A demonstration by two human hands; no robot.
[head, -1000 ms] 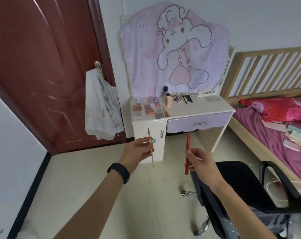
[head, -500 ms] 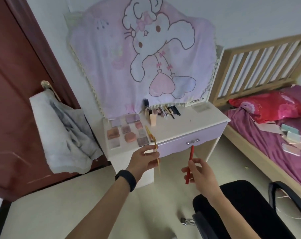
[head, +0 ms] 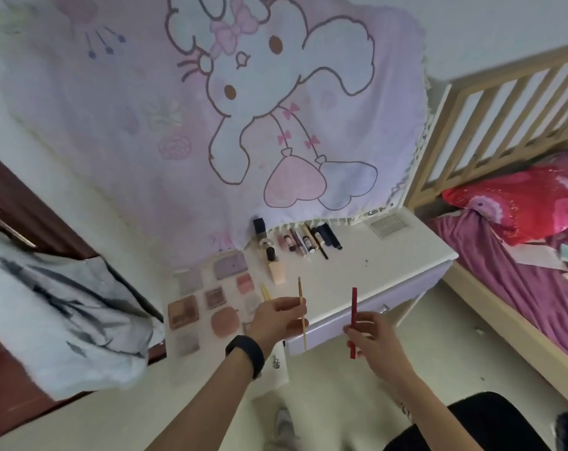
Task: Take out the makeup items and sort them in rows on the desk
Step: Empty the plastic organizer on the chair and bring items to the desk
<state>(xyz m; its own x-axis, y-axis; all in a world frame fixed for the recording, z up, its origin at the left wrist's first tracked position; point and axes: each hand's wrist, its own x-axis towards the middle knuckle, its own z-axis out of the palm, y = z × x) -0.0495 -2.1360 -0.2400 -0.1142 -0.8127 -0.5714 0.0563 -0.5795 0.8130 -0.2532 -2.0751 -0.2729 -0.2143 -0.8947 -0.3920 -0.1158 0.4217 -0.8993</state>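
Right now my left hand (head: pixel 276 320) pinches a thin gold stick (head: pixel 301 307) near its middle, tip up. My right hand (head: pixel 370 336) pinches a red pencil (head: pixel 353 320) the same way. Both hang over the front edge of the white desk (head: pixel 390 255). I think I should lay them down flat and side by side, gently, so they do not roll. Past my left hand lie the flat powder cases (head: pixel 183 315) in rows, with the other gold stick (head: pixel 265 291) beside them. Far back is a row of tubes and pencils (head: pixel 305 240). My two would look best lined up like those.
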